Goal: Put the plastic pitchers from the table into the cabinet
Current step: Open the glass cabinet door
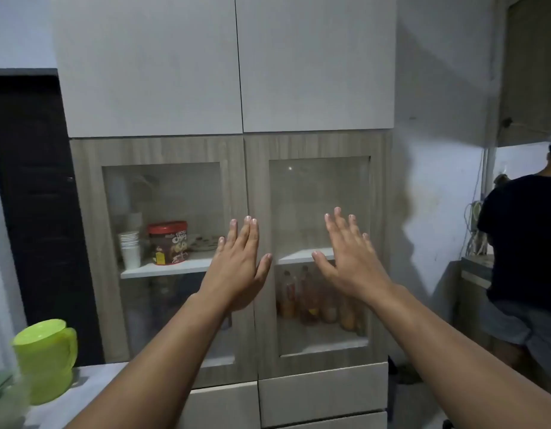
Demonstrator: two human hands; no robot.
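Observation:
A lime-green plastic pitcher (46,359) with a handle stands on the white table (91,385) at the lower left. The tall cabinet (317,147) with two wood-framed glass doors fills the middle; both doors are closed. My left hand (238,264) is raised with straight fingers in front of the seam between the doors. My right hand (348,255) is held up flat with spread fingers before the right glass door. Both hands hold nothing. Whether they touch the doors I cannot tell.
Behind the left glass are stacked white cups (130,249) and a red-lidded tub (169,243); several bottles (311,301) stand low behind the right glass. A person in a dark shirt (525,243) stands at the right by a counter. White drawers sit below the doors.

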